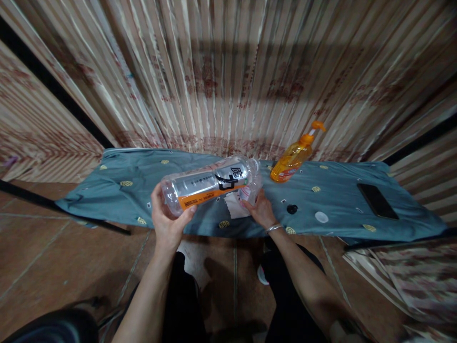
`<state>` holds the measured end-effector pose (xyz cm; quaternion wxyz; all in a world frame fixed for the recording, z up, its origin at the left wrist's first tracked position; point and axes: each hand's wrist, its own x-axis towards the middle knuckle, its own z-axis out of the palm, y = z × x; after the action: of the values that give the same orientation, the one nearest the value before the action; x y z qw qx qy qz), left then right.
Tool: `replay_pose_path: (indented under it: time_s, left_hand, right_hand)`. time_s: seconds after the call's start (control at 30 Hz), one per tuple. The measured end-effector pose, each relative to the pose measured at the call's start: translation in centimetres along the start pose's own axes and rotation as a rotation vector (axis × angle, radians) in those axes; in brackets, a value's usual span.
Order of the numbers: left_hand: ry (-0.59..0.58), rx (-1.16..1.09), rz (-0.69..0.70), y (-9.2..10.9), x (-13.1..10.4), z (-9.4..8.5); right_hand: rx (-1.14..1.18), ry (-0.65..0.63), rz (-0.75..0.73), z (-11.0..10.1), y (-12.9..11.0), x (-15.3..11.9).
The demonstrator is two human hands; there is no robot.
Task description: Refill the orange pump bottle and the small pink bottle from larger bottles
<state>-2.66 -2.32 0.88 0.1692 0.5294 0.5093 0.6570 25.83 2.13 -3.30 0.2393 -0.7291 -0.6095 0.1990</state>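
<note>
My left hand (pixel 169 221) is closed round the base end of a clear plastic bottle (pixel 207 183) with a silver and orange label. The bottle lies nearly level, its open neck pointing right. At that neck, my right hand (pixel 262 209) grips a small clear plastic container (pixel 254 186) whose exact kind I cannot make out. Just under it is a white piece with a serrated edge (pixel 236 208), partly covered by the fingers. To the right of the bottle's neck, an orange pump bottle (pixel 293 157) of amber liquid stands on the cloth.
A blue-green patterned cloth (pixel 332 190) covers the narrow table. On its right side are a small black cap (pixel 292 209), a white round lid (pixel 321 217) and a dark phone (pixel 377 201). Behind hangs a striped curtain (pixel 221 95). Black frame bars (pixel 53 81) rise at both sides.
</note>
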Motion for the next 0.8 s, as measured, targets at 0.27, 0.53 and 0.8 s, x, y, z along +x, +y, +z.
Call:
replay_pose_path:
  time_s: [0.27,0.53,0.8]
  left_hand:
    - [0.011,-0.018,0.010,-0.02,-0.01,0.06]
    - [0.007,-0.002,0.026,0.11,-0.04,0.08]
    - [-0.002,-0.003,0.017,0.06,-0.04,0.20]
  right_hand:
    - [-0.019,-0.050,0.013,-0.25,-0.33,-0.14]
    - [-0.010,-0.033,0.007,-0.13,-0.11,-0.06]
    - [-0.002,-0.014,0.002,0.28,0.24,0.18]
